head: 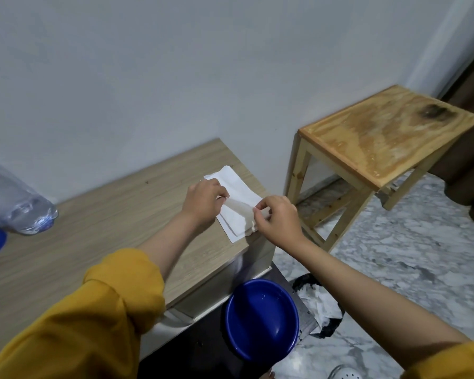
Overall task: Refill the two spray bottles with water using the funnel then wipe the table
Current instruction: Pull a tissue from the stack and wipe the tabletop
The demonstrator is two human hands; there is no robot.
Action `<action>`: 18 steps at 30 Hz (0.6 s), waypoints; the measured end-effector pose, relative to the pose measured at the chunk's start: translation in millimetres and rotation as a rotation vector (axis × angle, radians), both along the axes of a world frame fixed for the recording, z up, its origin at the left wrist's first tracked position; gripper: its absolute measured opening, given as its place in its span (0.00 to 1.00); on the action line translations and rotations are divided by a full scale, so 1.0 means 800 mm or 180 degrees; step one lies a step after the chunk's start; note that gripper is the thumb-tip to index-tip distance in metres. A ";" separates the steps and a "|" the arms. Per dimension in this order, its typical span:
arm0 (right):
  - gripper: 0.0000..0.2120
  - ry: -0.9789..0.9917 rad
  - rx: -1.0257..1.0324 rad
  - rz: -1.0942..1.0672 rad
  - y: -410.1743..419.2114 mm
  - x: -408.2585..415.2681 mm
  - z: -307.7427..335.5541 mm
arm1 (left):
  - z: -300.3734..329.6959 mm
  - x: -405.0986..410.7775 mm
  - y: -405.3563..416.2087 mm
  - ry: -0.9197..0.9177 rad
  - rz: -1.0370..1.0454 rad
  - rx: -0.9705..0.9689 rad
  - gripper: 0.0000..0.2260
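Against a plain grey wall, the table (99,214) carries a stack of tissues (237,199) at its right end. Left hand (203,199) and right hand (277,217) each pinch one sheet: light, limp, probably tears easily, so edges suit best.

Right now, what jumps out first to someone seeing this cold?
Both hands, left hand and right hand, pinch a white paper tissue lifted off a white tissue stack at the right end of the light wooden table. A round blue plastic basin sits on the floor below.
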State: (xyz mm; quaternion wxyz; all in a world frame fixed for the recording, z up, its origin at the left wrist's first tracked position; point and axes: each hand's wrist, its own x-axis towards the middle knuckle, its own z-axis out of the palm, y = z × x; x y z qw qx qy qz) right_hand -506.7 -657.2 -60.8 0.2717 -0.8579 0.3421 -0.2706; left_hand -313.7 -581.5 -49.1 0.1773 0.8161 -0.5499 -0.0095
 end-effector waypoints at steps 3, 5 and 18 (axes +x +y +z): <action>0.04 -0.0286 0.0099 -0.0074 -0.012 0.002 0.019 | 0.018 0.005 -0.011 0.0015 0.0075 -0.0029 0.08; 0.04 -0.0548 0.0181 -0.0161 -0.020 0.002 0.035 | 0.033 0.007 -0.019 0.0116 0.0170 -0.0090 0.08; 0.06 -0.1180 0.0352 -0.0362 -0.067 -0.005 0.142 | 0.156 0.015 -0.061 0.0289 0.0223 -0.0898 0.04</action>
